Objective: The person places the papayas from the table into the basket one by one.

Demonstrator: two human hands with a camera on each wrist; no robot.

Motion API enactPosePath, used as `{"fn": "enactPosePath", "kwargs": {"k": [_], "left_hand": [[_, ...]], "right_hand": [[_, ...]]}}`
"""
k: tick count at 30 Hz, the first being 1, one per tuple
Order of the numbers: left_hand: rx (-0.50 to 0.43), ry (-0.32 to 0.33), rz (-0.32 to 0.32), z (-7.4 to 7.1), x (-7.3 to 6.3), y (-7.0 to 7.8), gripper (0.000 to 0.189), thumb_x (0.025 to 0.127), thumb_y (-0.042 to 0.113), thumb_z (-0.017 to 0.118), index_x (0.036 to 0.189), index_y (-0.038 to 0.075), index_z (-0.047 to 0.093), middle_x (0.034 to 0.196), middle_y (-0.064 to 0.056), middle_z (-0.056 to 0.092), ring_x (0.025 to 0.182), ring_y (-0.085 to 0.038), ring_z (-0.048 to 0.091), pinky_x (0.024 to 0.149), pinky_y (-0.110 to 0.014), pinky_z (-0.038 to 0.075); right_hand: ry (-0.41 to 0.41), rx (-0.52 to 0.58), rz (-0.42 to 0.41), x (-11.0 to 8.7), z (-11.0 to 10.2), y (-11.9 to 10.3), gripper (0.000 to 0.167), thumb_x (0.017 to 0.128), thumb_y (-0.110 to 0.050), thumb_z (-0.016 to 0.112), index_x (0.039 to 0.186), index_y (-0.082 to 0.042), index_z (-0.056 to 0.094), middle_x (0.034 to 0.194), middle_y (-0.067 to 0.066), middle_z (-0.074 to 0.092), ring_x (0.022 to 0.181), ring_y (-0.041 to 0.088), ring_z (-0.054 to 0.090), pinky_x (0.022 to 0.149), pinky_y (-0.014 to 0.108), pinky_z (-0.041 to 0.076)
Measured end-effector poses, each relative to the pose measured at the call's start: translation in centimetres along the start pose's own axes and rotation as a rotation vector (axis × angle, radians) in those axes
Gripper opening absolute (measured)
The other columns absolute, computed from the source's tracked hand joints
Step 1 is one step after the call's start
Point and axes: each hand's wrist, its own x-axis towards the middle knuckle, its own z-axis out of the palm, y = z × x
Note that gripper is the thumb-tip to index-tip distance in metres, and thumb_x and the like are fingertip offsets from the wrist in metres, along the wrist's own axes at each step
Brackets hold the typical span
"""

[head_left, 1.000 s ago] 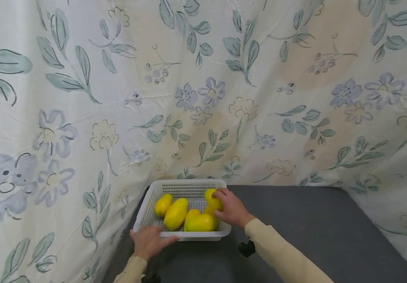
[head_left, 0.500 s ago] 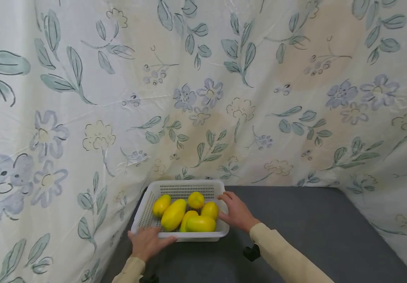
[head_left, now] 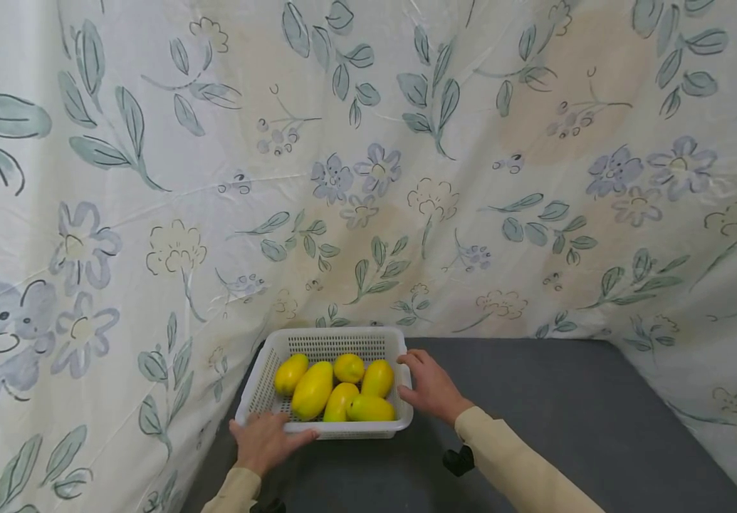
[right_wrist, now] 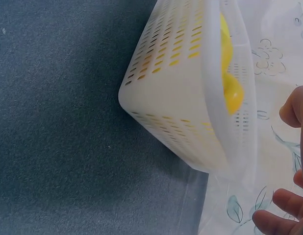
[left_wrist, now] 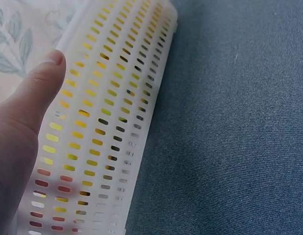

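Observation:
A white perforated plastic basket (head_left: 328,429) holds several yellow mango-like fruits (head_left: 312,390), some lying against each other. At the near left corner, my left hand (head_left: 265,440) holds the front wall. Its thumb (left_wrist: 41,85) lies outside the wall in the left wrist view, and the fingers reach inside, showing reddish through the holes. Beside the right rim, my right hand (head_left: 431,385) is held with loosely bent, spread fingers and nothing in it. The right wrist view shows its thumb and fingers apart from the basket (right_wrist: 171,98).
Under the basket is a dark grey cloth-covered table (head_left: 535,420), stretching to the right. A pale curtain (head_left: 368,214) with printed leaves and flowers hangs behind it and along the left side, close to the basket. Black wrist straps sit below both sleeves.
My right hand has let go of a yellow fruit, now lying in the back middle of the basket, and has drawn right to the rim. The front fruit shifted slightly right. The left hand stayed.

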Motion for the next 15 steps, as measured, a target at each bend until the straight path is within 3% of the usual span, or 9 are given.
{"fn": "enactPosePath", "kwargs": {"k": [8, 15], "left_hand": [[0.003, -0.018, -0.003, -0.3, 0.2, 0.3, 0.084, 0.074, 0.083, 0.065, 0.113, 0.009, 0.075, 0.11, -0.02, 0.073, 0.109, -0.048, 0.061, 0.098, -0.089, 0.023], [0.026, -0.044, -0.022, 0.1, 0.4, 0.1, 0.09, 0.071, 0.089, 0.06, 0.115, 0.011, 0.075, 0.112, -0.02, 0.073, 0.113, -0.048, 0.061, 0.098, -0.09, 0.024]], "right_hand": [[0.0, 0.019, 0.067, -0.6, -0.8, 0.8, 0.046, 0.088, -0.019, 0.079, 0.13, -0.009, 0.062, 0.141, 0.018, 0.056, 0.123, 0.034, 0.06, 0.103, 0.055, 0.054], [0.003, 0.019, 0.109, -2.2, -3.1, 3.4, 0.044, 0.089, -0.019, 0.076, 0.13, -0.012, 0.062, 0.145, 0.017, 0.054, 0.129, 0.036, 0.058, 0.101, 0.057, 0.053]]}}
